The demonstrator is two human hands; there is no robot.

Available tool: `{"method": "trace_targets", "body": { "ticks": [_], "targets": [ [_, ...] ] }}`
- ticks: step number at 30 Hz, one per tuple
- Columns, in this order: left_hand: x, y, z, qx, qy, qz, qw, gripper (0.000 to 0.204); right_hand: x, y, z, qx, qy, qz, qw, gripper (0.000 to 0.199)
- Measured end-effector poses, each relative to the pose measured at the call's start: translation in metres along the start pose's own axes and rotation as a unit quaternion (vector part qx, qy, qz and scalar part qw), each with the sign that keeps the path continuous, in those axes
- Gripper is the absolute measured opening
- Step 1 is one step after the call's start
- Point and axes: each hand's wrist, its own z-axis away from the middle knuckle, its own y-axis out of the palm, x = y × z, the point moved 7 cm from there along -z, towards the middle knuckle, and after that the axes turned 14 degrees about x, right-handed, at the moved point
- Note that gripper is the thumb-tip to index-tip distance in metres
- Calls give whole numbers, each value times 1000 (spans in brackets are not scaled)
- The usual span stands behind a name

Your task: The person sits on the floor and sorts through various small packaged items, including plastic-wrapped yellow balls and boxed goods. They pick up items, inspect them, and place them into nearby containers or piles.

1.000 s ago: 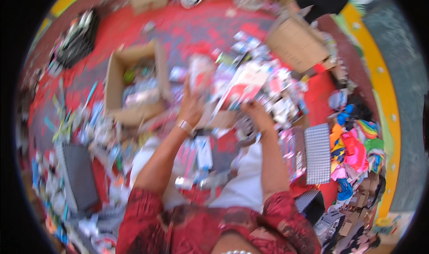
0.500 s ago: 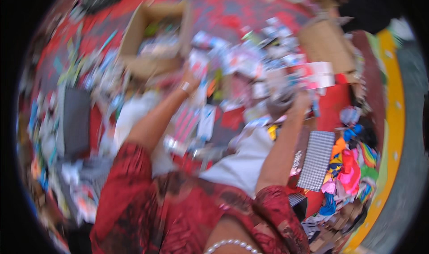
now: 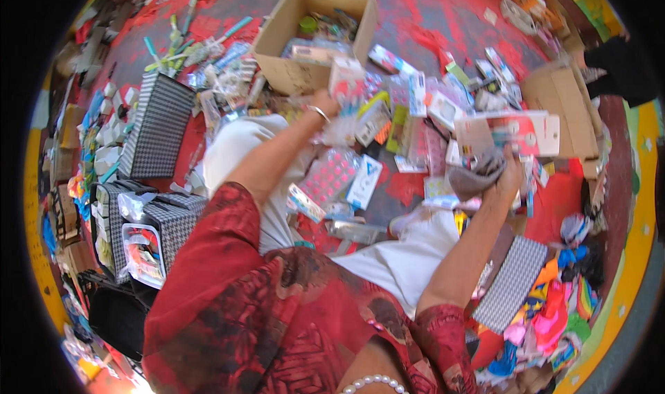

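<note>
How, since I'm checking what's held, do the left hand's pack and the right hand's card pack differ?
The small pack in the left hand points up the picture; the card pack in the right hand stretches across. The small pack looks narrower than the card pack. Both show red and white.

Left hand (image 3: 325, 104): fingers blurred against the red-and-white packet (image 3: 348, 77).
Grey item (image 3: 476, 175) in right hand (image 3: 510, 174): kind unclear.
Cardboard box (image 3: 292, 74): lowest contents hidden.
Pearl necklace (image 3: 374, 379): cut off by the lower edge.

red-white package (image 3: 546, 135): smooth card | grey item (image 3: 476, 175): matt, cloth-like | open box (image 3: 287, 74): matt cardboard | pink-dotted pack (image 3: 330, 177): glossy plastic
</note>
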Motion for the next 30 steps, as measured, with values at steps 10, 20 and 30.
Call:
{"method": "trace_targets", "body": {
  "ticks": [10, 20, 30],
  "targets": [
    [134, 184, 46, 397, 119, -552, 724, 19, 6, 0, 1, -77, 2, 76, 994, 21],
    [136, 102, 63, 302, -271, -178, 897, 36, 1, 16, 1, -7, -26, -4, 1000, 23],
    [-74, 102, 47, 393, -106, 295, 864, 52, -23, 58, 15, 93, 99, 27, 990, 29]
  ]
}}
